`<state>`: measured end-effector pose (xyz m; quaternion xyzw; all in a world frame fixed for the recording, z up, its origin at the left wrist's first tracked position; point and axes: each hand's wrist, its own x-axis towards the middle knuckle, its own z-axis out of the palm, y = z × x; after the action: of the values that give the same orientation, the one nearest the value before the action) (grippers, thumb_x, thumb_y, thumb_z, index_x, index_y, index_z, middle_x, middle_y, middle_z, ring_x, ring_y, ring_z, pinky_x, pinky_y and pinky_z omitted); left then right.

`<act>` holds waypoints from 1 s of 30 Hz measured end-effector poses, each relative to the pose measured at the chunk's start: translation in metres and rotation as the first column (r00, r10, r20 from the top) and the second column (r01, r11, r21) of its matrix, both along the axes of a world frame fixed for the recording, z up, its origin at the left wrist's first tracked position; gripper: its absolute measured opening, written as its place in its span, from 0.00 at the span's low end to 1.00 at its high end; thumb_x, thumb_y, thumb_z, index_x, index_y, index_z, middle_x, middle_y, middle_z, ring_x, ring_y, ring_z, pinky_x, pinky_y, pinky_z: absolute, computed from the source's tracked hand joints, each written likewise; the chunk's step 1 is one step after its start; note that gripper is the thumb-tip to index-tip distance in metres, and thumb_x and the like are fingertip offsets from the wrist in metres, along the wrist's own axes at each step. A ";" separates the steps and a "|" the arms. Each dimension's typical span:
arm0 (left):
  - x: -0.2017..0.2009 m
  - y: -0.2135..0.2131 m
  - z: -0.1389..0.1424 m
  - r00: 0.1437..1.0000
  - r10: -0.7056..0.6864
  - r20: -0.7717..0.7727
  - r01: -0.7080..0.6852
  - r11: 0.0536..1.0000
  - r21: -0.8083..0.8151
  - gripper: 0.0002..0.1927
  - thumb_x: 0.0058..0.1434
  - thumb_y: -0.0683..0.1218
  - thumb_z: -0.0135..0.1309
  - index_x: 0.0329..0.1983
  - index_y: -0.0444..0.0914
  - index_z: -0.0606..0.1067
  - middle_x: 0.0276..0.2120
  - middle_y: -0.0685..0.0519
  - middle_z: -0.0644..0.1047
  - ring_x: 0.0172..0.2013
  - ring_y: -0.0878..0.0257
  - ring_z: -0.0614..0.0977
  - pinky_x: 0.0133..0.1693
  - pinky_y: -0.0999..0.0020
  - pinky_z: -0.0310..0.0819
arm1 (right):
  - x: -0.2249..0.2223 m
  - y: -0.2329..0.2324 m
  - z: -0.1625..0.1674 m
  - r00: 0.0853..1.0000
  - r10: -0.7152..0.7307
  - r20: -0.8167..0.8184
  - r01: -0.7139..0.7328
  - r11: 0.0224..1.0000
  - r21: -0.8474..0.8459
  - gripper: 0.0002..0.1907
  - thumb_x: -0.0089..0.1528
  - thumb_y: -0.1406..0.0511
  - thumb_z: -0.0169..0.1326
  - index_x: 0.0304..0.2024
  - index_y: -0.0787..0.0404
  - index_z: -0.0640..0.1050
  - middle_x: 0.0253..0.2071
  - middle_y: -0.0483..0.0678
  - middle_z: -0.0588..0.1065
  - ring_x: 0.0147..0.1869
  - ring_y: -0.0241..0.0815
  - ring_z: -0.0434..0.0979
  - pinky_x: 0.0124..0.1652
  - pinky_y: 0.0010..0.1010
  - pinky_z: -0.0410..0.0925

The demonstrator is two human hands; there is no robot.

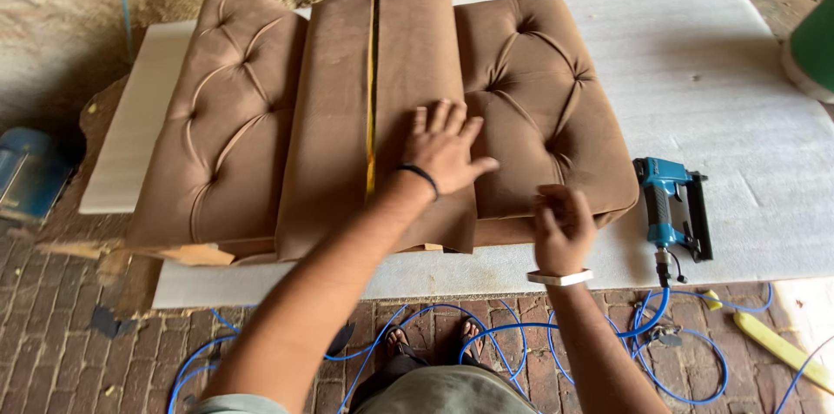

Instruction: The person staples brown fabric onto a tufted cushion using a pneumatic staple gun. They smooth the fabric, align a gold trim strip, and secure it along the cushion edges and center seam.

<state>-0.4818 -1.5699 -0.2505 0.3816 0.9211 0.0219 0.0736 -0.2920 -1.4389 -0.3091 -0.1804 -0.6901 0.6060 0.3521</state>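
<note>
A brown tufted upholstered panel (234,119) lies on a white foam sheet (721,92) on the floor. Two smooth brown fabric flaps (330,119) run down its middle, with a wooden strip showing in the gap between them. My left hand (443,149), a black band at its wrist, presses flat with spread fingers on the right flap. My right hand (563,227), a white band at its wrist, pinches the brown fabric at the near edge of the right tufted cushion (539,92). It looks blurred.
A blue pneumatic staple gun (669,205) lies on the white sheet right of the panel, its blue air hose (521,336) coiled over the brick floor by my sandalled feet. A yellow tool (777,340) lies at lower right, a blue object (26,171) at far left.
</note>
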 end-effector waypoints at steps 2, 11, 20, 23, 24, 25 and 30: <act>-0.017 -0.048 0.003 0.997 0.078 0.004 -0.077 0.989 0.128 0.41 0.62 0.73 0.43 0.74 0.52 0.59 0.76 0.44 0.49 0.75 0.45 0.48 0.71 0.42 0.37 | -0.012 -0.032 0.018 0.989 0.149 -0.022 -0.146 0.986 0.084 0.16 0.62 0.75 0.53 0.52 0.62 0.79 0.47 0.51 0.80 0.49 0.40 0.81 0.49 0.28 0.74; 0.031 -0.207 0.018 0.991 0.041 -0.126 -0.026 0.992 0.121 0.57 0.47 0.77 0.57 0.76 0.46 0.57 0.75 0.40 0.53 0.72 0.42 0.51 0.69 0.42 0.39 | -0.049 -0.101 0.046 0.876 0.051 0.479 -0.466 0.339 0.817 0.51 0.48 0.61 0.67 0.72 0.45 0.61 0.75 0.58 0.55 0.78 0.60 0.51 0.69 0.55 0.53; 0.025 -0.234 0.015 0.992 0.125 -0.022 -0.113 0.953 0.281 0.27 0.57 0.50 0.64 0.63 0.52 0.78 0.64 0.49 0.75 0.64 0.49 0.74 0.62 0.54 0.74 | -0.052 -0.059 0.061 0.821 0.197 0.535 -0.562 0.442 0.699 0.23 0.65 0.58 0.58 0.63 0.41 0.76 0.68 0.51 0.71 0.70 0.52 0.73 0.63 0.38 0.70; 0.002 -0.229 0.043 0.972 0.164 0.167 -0.185 0.975 0.119 0.30 0.53 0.61 0.67 0.59 0.50 0.80 0.61 0.50 0.78 0.62 0.51 0.79 0.62 0.55 0.76 | -0.053 -0.052 0.058 0.778 0.101 0.619 -0.558 0.564 0.609 0.22 0.67 0.56 0.56 0.64 0.41 0.76 0.65 0.51 0.74 0.66 0.51 0.77 0.61 0.37 0.71; 0.000 -0.230 0.050 0.962 0.172 0.210 -0.192 0.978 0.079 0.34 0.49 0.64 0.69 0.58 0.49 0.80 0.62 0.49 0.79 0.63 0.51 0.80 0.64 0.56 0.76 | -0.052 -0.051 0.055 0.830 0.129 0.543 -0.522 0.526 0.672 0.24 0.65 0.58 0.58 0.65 0.44 0.76 0.68 0.54 0.71 0.68 0.55 0.73 0.61 0.39 0.70; 0.001 -0.232 0.054 0.971 0.170 0.166 -0.184 0.980 0.075 0.43 0.47 0.65 0.72 0.64 0.48 0.71 0.64 0.42 0.71 0.64 0.43 0.73 0.62 0.50 0.72 | -0.052 -0.051 0.052 0.870 0.163 0.466 -0.482 0.484 0.730 0.26 0.64 0.60 0.60 0.65 0.47 0.75 0.71 0.58 0.67 0.70 0.58 0.70 0.60 0.40 0.69; 0.019 -0.241 0.046 0.993 0.115 -0.030 -0.115 0.993 -0.023 0.81 0.34 0.69 0.79 0.77 0.37 0.38 0.65 0.16 0.51 0.66 0.28 0.62 0.64 0.44 0.60 | -0.050 -0.053 0.040 0.847 0.015 0.531 -0.501 0.358 0.788 0.51 0.48 0.63 0.67 0.72 0.62 0.61 0.70 0.62 0.64 0.64 0.64 0.71 0.58 0.43 0.69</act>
<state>-0.4627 -1.8108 -0.2043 0.3272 0.9427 0.0092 0.0640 -0.3420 -1.4916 -0.2691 0.0246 -0.9843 0.1230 0.1243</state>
